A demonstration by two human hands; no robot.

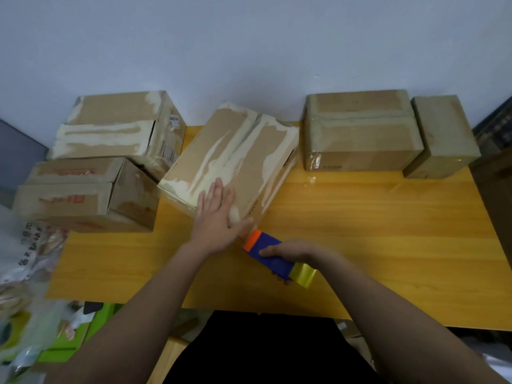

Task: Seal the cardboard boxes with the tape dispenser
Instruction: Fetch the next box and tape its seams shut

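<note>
Your left hand (214, 217) presses flat, fingers straight, on the tilted brown cardboard box (230, 159) mid-counter, your right hand (291, 252) gripping the blue-and-orange tape dispenser (270, 252) at its near corner — sealing seems underway, the four other boxes looking already taped.

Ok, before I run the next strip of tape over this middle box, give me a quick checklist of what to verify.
1. Left hand pressing flat on the middle box: ok.
2. Right hand gripping the tape dispenser: ok.
3. Tape roll loaded at the dispenser's rear: ok.
4. Dispenser's orange end against the box's near corner: ok.
5. Box flaps fully closed: cannot tell, old tape covers the seam.
6. Box square to the table edge: not ok, it sits turned at an angle.
</note>
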